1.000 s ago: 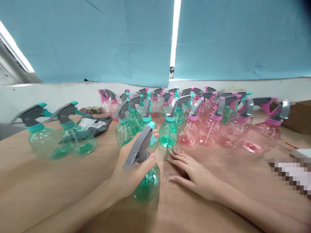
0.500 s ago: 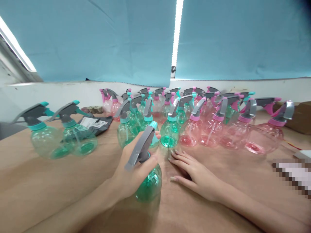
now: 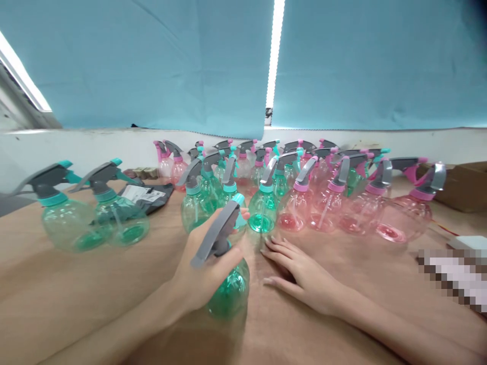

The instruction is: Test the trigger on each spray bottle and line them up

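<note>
While the left hand holds a green trigger spray bottle, fingers around its neck, the right hand rests palm-down on the worktop, fingers slightly spread.

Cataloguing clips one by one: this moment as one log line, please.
Left hand: holds green spray bottle by neck | Right hand: empty, on table | Ahead: other green bottles, pink bottles

We saw blue curtains hanging along the far side, a bright strip showing between them, above a white wall. On the desk, toward the left, we had a dark packet with a white label; to the right lay a brown box, a white object nearer us, and a pixelated item.
</note>
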The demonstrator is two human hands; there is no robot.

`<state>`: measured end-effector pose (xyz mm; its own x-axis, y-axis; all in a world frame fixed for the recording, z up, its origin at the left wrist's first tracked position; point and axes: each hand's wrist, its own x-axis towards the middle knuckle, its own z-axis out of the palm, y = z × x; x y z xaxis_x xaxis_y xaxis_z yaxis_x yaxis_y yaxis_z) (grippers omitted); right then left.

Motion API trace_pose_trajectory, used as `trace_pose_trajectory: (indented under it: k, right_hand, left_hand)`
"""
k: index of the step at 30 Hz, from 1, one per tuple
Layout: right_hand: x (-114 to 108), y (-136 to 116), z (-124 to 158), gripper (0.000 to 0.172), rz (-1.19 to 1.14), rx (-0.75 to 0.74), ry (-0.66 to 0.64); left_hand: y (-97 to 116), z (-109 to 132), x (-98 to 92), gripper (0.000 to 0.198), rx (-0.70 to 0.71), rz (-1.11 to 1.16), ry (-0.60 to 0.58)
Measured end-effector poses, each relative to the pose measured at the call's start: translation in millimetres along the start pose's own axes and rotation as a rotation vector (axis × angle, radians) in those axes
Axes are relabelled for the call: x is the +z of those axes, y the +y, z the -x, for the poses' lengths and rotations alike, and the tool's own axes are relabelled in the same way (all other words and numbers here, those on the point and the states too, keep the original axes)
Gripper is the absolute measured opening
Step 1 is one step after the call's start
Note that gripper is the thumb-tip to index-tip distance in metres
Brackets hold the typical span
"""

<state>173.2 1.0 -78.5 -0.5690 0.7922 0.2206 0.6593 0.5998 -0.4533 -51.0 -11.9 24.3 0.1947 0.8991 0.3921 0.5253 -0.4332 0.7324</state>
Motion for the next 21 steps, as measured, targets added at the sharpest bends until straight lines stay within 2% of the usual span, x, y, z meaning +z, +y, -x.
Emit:
trace_pose_trajectory:
  k: [4,11,16,21]
  right_hand:
    - [0.4,-0.2,0.3,0.064,0.015,0.004,-0.006]
    - [1.7,1.0,0.7,0.061,0.003,-0.001,0.005]
    - [0.0,-0.6,0.2,0.063,0.019,0.022,-0.02]
    - [-0.1,-1.4,0.2,0.063,0.017,0.016,-0.011]
  left_hand:
    - [-2.9,0.9,3.8,0.038,-0.015,0.084,-0.037]
    - [-9.1,2.9,4.6,0.037,-0.007,0.079,-0.057]
    - [-9.9,4.1,6.7,0.029,-0.009,0.062,-0.011]
    - [-7.3,4.4,7.9,0.031,-0.014,0.102,0.0]
